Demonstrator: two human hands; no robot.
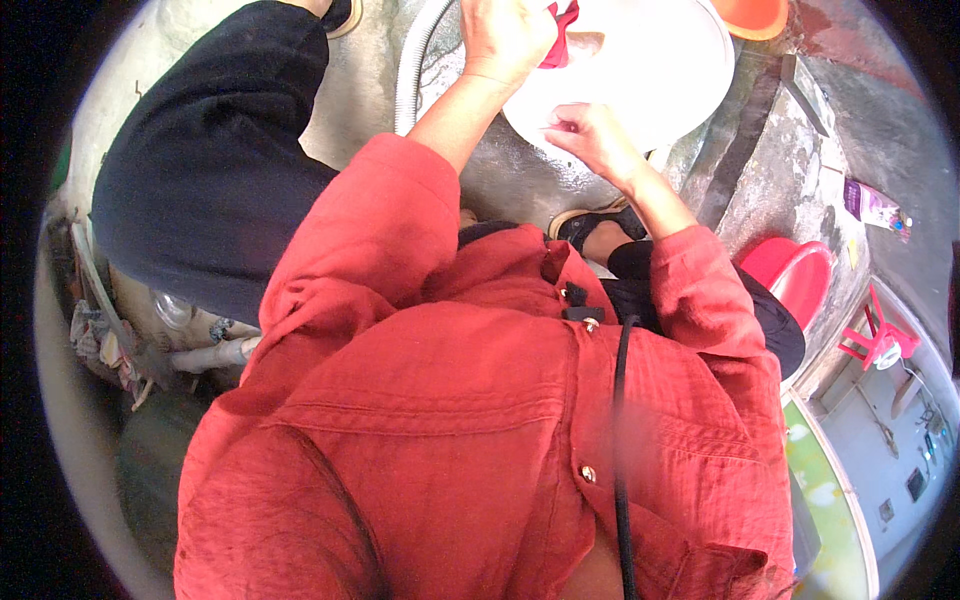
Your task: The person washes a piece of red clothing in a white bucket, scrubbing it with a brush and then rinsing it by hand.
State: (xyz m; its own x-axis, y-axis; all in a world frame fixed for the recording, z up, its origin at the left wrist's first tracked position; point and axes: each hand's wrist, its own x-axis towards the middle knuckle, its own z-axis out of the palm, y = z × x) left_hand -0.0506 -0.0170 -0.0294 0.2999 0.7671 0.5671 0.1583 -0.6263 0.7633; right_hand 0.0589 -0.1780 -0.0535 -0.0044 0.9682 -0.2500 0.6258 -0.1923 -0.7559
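Note:
A wide white basin (660, 67) lies before me at the top of the view, its inside washed out by glare. My left hand (506, 37) is closed at the basin's left side, gripping a red cloth (559, 37) that hangs out past the fingers. Over the near rim is my right hand (596, 139), fingers curled inward. Whether anything thin sits between those fingertips cannot be made out.
A grey corrugated hose (409, 75) curves left of the basin on wet concrete. An orange basin (754, 16) stands beyond, upper right. At right are a red-pink basin (795, 277), a purple packet (874, 206) and a red stool (881, 334). A pale pipe (217, 356) lies left.

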